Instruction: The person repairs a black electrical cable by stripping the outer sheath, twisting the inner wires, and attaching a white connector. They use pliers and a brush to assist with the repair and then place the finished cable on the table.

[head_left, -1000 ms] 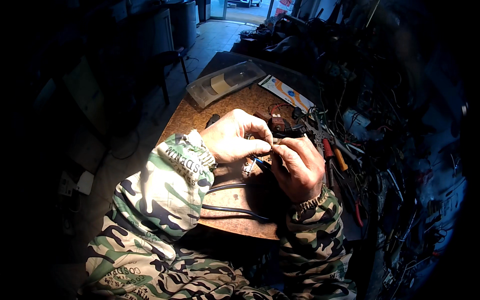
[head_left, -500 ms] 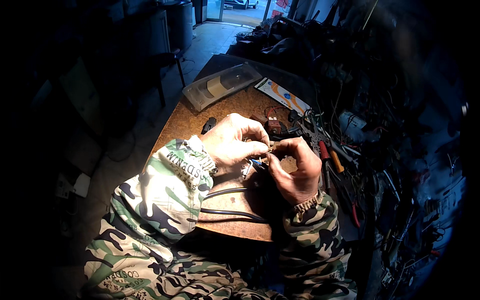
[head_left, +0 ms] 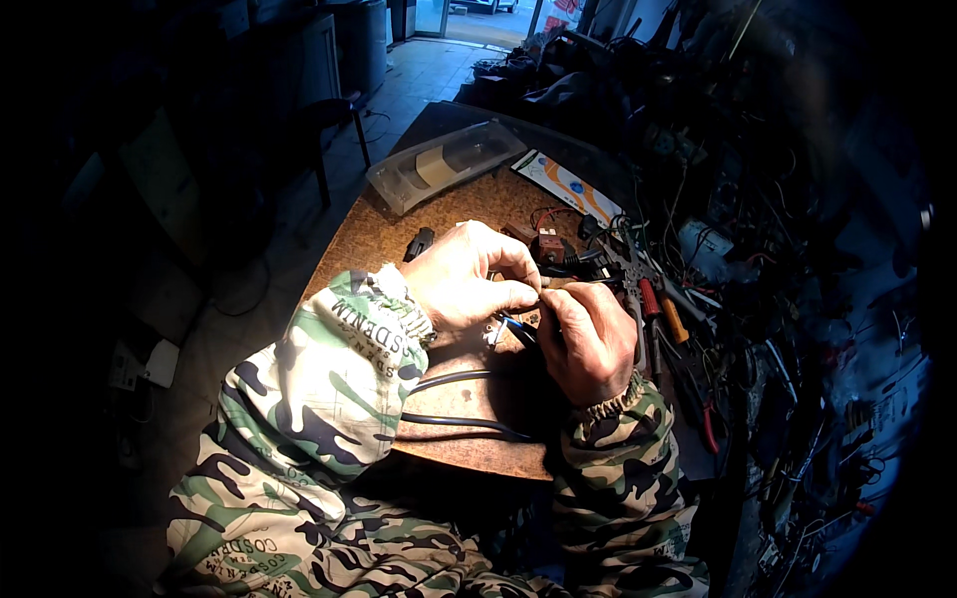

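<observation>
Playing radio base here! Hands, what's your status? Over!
Left hand pinching, right hand close beside it. Pinched piece: too hidden to name. Black cable nearer the body; red-handled tool right.

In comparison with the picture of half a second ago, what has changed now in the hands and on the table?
The right hand has closed up: its thumb and forefinger, spread apart before, have come together beside the left fingertips. What they pinch is too small to tell. The left hand keeps its pinch; the black cable and clear tray stayed on the table.
</observation>
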Demonstrator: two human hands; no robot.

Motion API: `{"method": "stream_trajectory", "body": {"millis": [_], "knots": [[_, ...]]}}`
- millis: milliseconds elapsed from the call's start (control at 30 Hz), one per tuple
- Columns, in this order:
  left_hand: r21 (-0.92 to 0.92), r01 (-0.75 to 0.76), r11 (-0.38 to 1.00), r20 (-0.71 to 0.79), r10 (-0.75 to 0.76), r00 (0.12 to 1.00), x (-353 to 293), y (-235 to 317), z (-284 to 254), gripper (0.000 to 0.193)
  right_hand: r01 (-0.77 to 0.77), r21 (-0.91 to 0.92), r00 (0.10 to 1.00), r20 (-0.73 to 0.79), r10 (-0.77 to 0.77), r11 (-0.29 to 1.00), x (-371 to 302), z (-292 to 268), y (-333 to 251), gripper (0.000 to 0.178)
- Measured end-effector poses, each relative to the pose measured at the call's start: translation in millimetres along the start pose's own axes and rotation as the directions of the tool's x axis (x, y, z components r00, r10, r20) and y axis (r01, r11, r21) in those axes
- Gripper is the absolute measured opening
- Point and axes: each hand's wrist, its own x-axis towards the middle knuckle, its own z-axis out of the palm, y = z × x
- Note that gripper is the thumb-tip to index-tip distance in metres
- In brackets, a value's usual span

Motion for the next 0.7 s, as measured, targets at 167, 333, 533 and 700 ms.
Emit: {"method": "stream_trajectory", "body": {"millis": [167, 333, 533, 700], "knots": [[0.243, -0.063, 0.968, -0.098, 0.089, 0.991, 0, 5, 4, 0.01, -0.18, 0.053, 0.981, 0.084, 0.176, 0.982, 0, -5, -6, 0.018], [0.396, -0.176, 0.901, -0.131, 0.245, 0.961, 1, -7, 7, 0.012, -0.313, 0.119, 0.946, 0.124, 0.299, 0.942, -4, 1, -5, 0.017], [0.424, -0.248, 0.871, -0.11, 0.322, 0.94, 0, -5, 6, 0.012, -0.658, 0.38, 0.752, 0.287, 0.593, 0.651, -4, -3, -7, 0.017], [0.357, -0.204, 0.912, -0.131, 0.265, 0.955, 0, -3, 6, 0.013, -0.654, 0.42, 0.745, 0.216, 0.631, 0.629, -8, 0, -6, 0.018]]}}
